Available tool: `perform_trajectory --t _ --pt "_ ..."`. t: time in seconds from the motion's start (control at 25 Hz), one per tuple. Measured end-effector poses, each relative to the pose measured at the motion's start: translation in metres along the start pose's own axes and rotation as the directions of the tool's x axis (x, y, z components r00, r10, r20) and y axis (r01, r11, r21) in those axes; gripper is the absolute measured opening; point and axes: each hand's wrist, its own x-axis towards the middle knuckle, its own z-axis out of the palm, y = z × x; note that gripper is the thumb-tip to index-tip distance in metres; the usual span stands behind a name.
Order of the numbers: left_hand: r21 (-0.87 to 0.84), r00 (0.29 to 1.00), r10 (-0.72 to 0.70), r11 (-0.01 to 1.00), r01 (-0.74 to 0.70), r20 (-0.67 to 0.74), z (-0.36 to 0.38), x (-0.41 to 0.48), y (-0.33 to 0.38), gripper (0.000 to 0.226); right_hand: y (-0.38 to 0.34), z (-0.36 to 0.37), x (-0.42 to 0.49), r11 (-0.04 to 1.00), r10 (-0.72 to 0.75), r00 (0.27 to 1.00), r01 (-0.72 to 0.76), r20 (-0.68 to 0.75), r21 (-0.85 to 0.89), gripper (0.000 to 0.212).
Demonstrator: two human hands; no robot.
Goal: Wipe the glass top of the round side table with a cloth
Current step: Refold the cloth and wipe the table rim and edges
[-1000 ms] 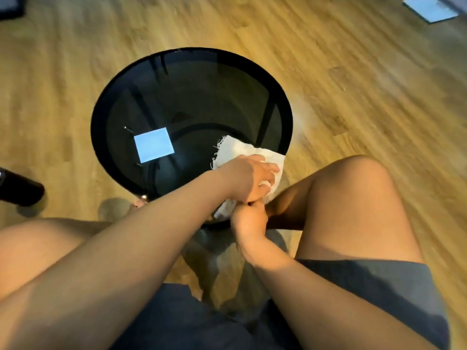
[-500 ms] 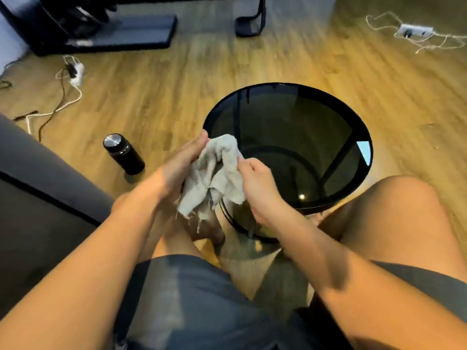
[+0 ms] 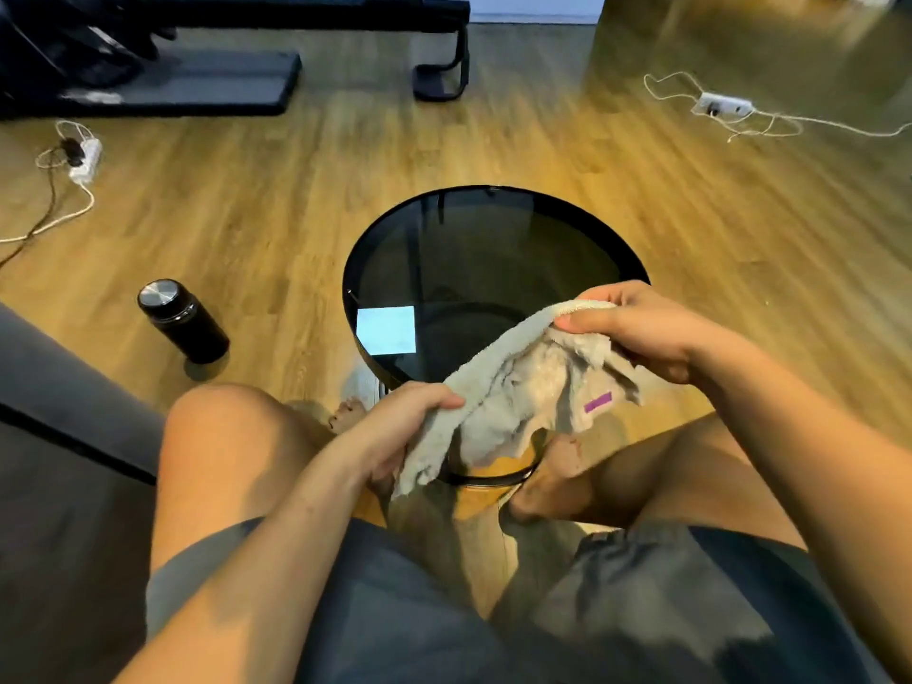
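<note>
Wooden flooring surrounds the round dark glass counter (image 3: pixel 493 249), and you have lifted the frayed grey-white cloth (image 3: pixel 523 382) off it since a second ago, left hand (image 3: pixel 395 427) and right hand (image 3: pixel 636 328) fingers clamped on opposite edges, wiping paused.

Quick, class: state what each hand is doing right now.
Left hand: closed, gripping the lower end of the pale grey terry cloth.
Right hand: closed, pinching the cloth's upper end above the round dark glass table.

cloth (image 3: pixel 523 382) between both hands, before table (image 3: pixel 493 249) | bottle (image 3: pixel 181 320) left, on floor (image 3: pixel 276 199)
</note>
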Motion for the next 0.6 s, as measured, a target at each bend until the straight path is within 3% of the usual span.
perform_trajectory --t 0.12,0.2,0.28,0.32,0.4,0.52,0.6 --pt "0.154 0.976 0.118 0.977 -0.148 0.185 0.011 0.002 -0.006 0.047 -0.017 -0.017 -0.004 0.995 0.095 0.989 -0.092 0.116 -0.033 0.027" --pt "0.165 0.957 0.166 0.964 -0.208 0.236 0.021 0.002 -0.006 0.051 -0.013 -0.019 -0.002 0.943 0.142 0.96 -0.205 0.242 0.263 0.035" --pt "-0.013 0.968 0.151 0.988 -0.151 0.199 0.027 0.0 -0.007 0.046 0.015 -0.008 0.004 0.695 0.083 0.953 -0.266 0.292 0.669 0.052" --pt "-0.135 0.977 0.121 0.986 -0.098 0.176 0.027 -0.001 -0.009 0.043 0.037 0.007 0.005 0.562 0.064 0.959 -0.263 0.276 0.784 0.064" --pt "-0.32 0.986 0.027 0.947 0.027 0.163 0.023 -0.001 -0.015 0.042 0.072 0.042 -0.003 0.407 0.09 0.935 -0.349 0.344 0.844 0.085" --pt "-0.416 0.986 -0.058 0.902 0.12 0.158 0.015 0.004 -0.024 0.061 0.085 0.065 -0.009 0.402 0.032 0.915 -0.379 0.401 0.833 0.085" --pt "-0.399 0.998 -0.053 0.915 0.066 0.042 0.014 0.006 -0.029 0.063 0.082 0.063 -0.009 0.531 0.032 0.939 -0.306 0.342 0.79 0.069"
